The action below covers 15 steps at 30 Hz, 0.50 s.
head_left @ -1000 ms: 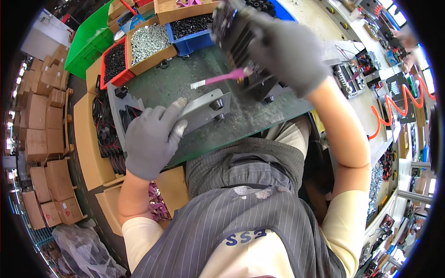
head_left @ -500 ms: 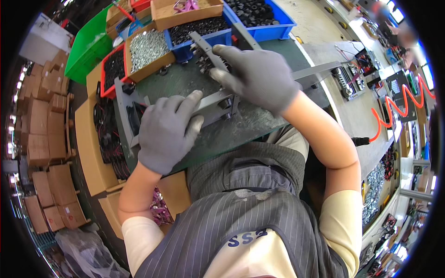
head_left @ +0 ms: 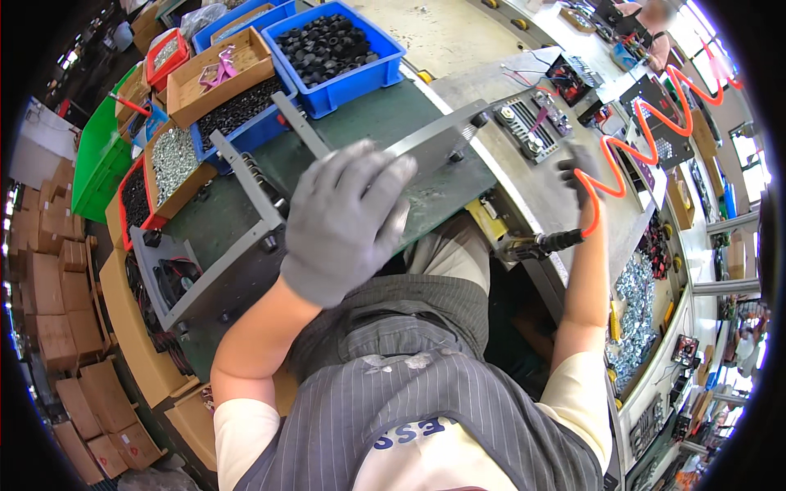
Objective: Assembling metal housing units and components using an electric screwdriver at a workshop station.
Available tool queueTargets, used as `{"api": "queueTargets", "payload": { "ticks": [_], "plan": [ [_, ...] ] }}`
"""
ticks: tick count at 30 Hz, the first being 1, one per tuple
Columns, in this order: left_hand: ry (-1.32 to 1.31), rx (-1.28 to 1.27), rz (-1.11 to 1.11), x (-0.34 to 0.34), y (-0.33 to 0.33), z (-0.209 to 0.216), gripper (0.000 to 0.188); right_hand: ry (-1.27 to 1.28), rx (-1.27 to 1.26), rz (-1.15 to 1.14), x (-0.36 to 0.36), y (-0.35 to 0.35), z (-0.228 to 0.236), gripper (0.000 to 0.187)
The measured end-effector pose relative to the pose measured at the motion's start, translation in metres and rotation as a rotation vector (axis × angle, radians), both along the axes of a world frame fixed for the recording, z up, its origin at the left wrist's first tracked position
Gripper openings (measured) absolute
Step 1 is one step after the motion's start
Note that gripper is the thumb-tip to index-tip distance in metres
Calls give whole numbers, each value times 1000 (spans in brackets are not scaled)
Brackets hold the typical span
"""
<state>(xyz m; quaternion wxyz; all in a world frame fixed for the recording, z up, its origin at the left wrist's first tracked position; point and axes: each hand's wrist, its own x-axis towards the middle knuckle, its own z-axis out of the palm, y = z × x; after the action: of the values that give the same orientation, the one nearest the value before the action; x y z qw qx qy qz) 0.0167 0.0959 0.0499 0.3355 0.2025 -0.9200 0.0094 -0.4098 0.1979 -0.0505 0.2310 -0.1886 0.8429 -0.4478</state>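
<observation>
A long grey metal frame [head_left: 221,274] with upright side arms lies across the green-topped table [head_left: 409,106]. My left hand [head_left: 344,221], in a grey glove, is over the middle of its long bar. The fingers are stretched and slightly bent, the thumb stands apart, and the palm side is hidden. Off to the right, my gloved right hand [head_left: 578,173] is raised behind an orange coiled hose [head_left: 610,190], its fingers apart and somewhat blurred. I see nothing held in it. Below it, a black power screwdriver [head_left: 536,245] hangs at the hose's end.
Behind the frame stand a blue bin of black round parts [head_left: 327,49], a blue bin of dark screws [head_left: 237,110], a cardboard box of silver fasteners [head_left: 173,159] and a green crate [head_left: 98,172]. A grey workbench [head_left: 483,74] with electronic units runs along the right. Stacked cartons [head_left: 53,270] stand left.
My right hand has left the frame's side arm and swung right to the hose. My left hand has shifted along the bar toward its middle. The view has turned.
</observation>
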Motion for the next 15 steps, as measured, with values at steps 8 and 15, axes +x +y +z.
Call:
{"api": "queueTargets", "payload": {
  "ticks": [8,15],
  "plan": [
    [-339,120,230,-40,-17,-5,48,680,164,75,-14,-46,-47,30],
    [-426,172,260,-11,-16,10,41,779,-102,519,43,-63,78,44]
  ]
}}
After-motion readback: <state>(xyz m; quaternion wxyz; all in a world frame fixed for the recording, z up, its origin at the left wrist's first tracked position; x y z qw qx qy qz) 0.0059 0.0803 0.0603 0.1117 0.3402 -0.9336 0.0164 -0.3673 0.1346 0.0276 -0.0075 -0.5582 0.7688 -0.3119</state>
